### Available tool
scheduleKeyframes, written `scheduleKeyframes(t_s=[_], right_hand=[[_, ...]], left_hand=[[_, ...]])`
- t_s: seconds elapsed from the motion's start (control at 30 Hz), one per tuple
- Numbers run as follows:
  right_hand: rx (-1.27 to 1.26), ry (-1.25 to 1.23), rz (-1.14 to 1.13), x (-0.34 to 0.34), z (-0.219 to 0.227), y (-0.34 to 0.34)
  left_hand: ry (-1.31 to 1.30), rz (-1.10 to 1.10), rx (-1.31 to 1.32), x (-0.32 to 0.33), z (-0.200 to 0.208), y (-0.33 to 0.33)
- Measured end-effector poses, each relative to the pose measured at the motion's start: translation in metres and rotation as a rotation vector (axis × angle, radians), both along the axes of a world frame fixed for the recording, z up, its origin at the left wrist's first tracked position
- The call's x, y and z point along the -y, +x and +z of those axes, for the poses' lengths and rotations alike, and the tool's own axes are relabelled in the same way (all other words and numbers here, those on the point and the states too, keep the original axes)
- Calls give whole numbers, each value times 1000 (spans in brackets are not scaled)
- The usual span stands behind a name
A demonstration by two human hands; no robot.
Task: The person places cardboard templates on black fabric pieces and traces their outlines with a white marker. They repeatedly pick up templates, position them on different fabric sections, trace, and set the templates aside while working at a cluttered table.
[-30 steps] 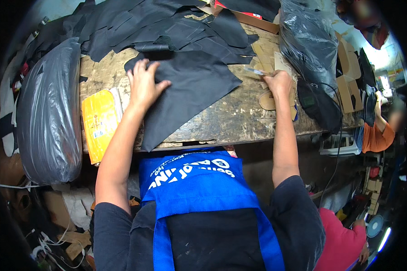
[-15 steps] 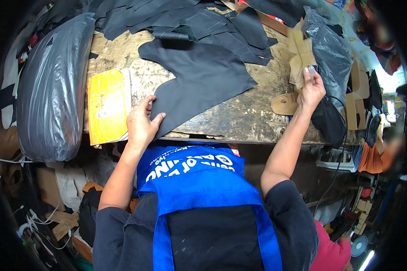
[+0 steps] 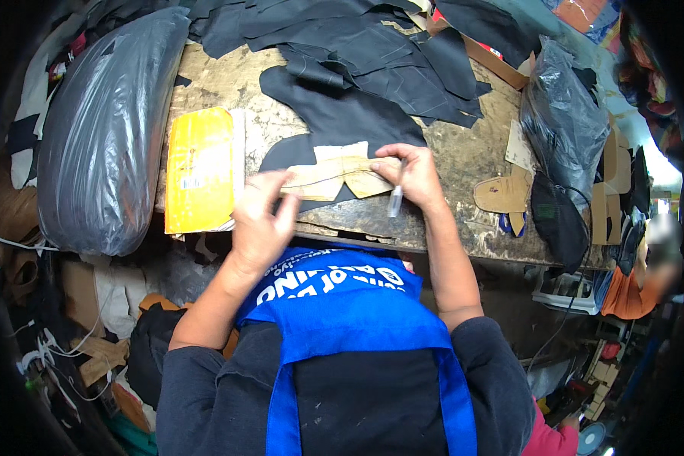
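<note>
A tan cardboard pattern piece [image 3: 330,176] with notched edges lies over a large black leather sheet [image 3: 349,114] near the table's front edge. My right hand [image 3: 414,176] is at the pattern's right end, fingers closed, with a clear pen [image 3: 395,199] pointing down out of it. The thumb and index finger also touch the pattern. My left hand [image 3: 262,220] is at the pattern's left end, slightly blurred, its thumb and fingers apart. Whether its fingertips touch the pattern I cannot tell.
A yellow envelope-like packet [image 3: 199,171] lies left of my left hand, beside a bulky plastic-wrapped roll [image 3: 114,137]. Black leather pieces [image 3: 387,64] pile at the back. Another tan pattern [image 3: 494,194], a black mesh item [image 3: 558,224] and a plastic bag [image 3: 562,114] are at the right.
My right hand has brought the tan pattern from the table's right side onto the black leather sheet. My left hand has moved slightly right, off the leather's edge, to the pattern's left end.
</note>
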State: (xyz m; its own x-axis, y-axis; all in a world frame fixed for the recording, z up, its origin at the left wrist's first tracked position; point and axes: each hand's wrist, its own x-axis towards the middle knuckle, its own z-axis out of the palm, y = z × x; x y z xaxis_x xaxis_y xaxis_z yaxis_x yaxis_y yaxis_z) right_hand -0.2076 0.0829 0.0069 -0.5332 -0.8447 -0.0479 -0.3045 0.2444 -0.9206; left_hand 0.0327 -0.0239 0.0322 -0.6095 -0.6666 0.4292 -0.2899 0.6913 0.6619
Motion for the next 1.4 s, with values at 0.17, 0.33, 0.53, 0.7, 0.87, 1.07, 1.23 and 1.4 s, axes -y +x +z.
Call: scheduleKeyframes(t_s=[0.17, 0.33, 0.53, 0.7, 0.87, 1.07, 1.23, 1.4], right_hand=[[-150, -40, 24, 15, -7, 22], [-207, -36, 66, 22, -4, 28], [-309, -60, 74, 24, -3, 32], [-340, -79, 65, 23, -9, 32], [-189, -264, -179, 25, -14, 32], [-89, -327, -415, 19, 10, 21], [237, -91, -12, 33, 20, 51], [499, -137, 317, 58, 15, 90]], left_hand=[[5, -331, 120, -32, -16, -14], [-37, -277, 306, -32, -31, -13], [7, -245, 274, -30, -41, -8], [10, -223, 292, -29, -42, -9], [-97, -267, 480, -33, -41, -13], [-117, -276, 513, -34, -40, -13], [-125, -263, 488, -34, -43, -12], [-88, -296, 511, -32, -46, -12]])
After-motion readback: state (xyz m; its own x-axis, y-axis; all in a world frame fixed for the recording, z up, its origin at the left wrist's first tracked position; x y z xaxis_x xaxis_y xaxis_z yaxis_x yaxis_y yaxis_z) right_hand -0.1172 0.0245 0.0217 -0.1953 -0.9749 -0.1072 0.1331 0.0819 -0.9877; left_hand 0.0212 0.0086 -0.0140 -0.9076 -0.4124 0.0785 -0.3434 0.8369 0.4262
